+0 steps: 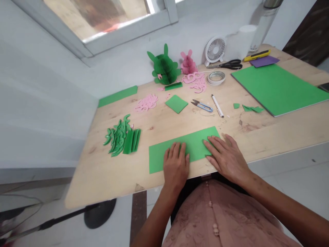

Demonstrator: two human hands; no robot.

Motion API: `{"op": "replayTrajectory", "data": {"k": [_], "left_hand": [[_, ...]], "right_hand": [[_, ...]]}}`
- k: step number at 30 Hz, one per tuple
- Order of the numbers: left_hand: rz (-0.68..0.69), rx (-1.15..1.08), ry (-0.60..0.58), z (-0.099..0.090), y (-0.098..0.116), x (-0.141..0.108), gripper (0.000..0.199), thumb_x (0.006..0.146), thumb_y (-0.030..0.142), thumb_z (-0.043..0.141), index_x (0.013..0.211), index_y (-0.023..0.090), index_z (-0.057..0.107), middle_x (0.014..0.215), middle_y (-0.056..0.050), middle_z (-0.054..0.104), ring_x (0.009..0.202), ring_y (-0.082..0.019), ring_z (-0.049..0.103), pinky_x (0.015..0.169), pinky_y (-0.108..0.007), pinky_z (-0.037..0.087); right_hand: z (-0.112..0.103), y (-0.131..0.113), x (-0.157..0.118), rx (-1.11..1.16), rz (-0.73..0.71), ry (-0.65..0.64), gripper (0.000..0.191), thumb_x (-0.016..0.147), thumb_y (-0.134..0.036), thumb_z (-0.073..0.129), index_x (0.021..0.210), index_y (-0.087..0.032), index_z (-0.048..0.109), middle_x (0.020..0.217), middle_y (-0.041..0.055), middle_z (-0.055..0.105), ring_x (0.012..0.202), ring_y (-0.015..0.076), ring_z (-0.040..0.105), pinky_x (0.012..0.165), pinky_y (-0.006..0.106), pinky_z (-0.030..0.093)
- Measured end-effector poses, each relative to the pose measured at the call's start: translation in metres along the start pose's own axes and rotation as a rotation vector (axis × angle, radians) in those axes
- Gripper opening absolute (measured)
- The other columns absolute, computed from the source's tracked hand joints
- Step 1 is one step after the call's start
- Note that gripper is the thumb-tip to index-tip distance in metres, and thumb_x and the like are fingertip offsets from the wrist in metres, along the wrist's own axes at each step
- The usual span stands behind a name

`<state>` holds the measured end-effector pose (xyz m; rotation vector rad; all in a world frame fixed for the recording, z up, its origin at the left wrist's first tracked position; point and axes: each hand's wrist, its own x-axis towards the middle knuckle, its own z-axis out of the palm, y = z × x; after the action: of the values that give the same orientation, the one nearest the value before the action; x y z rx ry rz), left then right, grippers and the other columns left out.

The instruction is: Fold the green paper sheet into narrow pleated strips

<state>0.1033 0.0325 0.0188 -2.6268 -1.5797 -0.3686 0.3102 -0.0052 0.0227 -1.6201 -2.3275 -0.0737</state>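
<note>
Left hand (176,164) and right hand (226,157) lie open, flat on green card strip (192,145) near the edge of wooden table (97,178); cut green card pieces (122,137) lie left, thread snips (202,106) beyond.

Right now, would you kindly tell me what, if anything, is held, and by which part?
Nothing is gripped: the left hand and right hand lie flat on the green card strip, mid-strip and at its right end.
</note>
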Motion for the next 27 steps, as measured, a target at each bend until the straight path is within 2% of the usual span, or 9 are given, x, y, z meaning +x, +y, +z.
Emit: {"op": "replayTrajectory", "data": {"k": [11,15,22,27], "left_hand": [[-0.036,-0.083,0.032,0.000,0.005,-0.003,0.042,0.091,0.027,0.043,0.129,0.011,0.051,0.129,-0.017,0.057,0.127,-0.030,0.046,0.103,-0.048,0.036],[-0.080,-0.071,0.023,-0.002,0.008,0.003,0.043,0.093,0.029,0.040,0.130,0.010,0.050,0.124,-0.016,0.060,0.121,-0.030,0.050,0.099,-0.045,0.038],[-0.200,-0.054,0.086,-0.001,0.016,0.020,0.042,0.093,0.032,0.040,0.125,0.009,0.053,0.103,-0.014,0.066,0.100,-0.028,0.058,0.087,-0.041,0.042],[-0.210,-0.063,0.106,0.002,0.019,0.019,0.044,0.090,0.034,0.046,0.127,0.011,0.052,0.104,-0.014,0.065,0.102,-0.030,0.056,0.087,-0.043,0.042]], "right_hand": [[0.000,0.000,0.000,0.018,0.005,0.005,0.044,0.095,-0.032,0.043,0.136,-0.016,0.046,0.131,0.0141,0.057,0.123,0.0286,0.048,0.106,0.056,0.024],[-0.001,-0.001,0.001,0.006,0.009,-0.019,0.044,0.096,-0.032,0.042,0.136,-0.015,0.046,0.132,0.0141,0.056,0.124,0.0283,0.048,0.107,0.055,0.023],[0.000,0.001,0.001,0.015,0.005,-0.012,0.044,0.096,-0.031,0.042,0.137,-0.017,0.045,0.132,0.0135,0.056,0.122,0.0279,0.049,0.107,0.055,0.023],[0.000,0.001,0.001,0.028,-0.006,-0.008,0.044,0.095,-0.030,0.043,0.137,-0.017,0.045,0.132,0.0137,0.056,0.122,0.0285,0.049,0.106,0.056,0.024]]}}
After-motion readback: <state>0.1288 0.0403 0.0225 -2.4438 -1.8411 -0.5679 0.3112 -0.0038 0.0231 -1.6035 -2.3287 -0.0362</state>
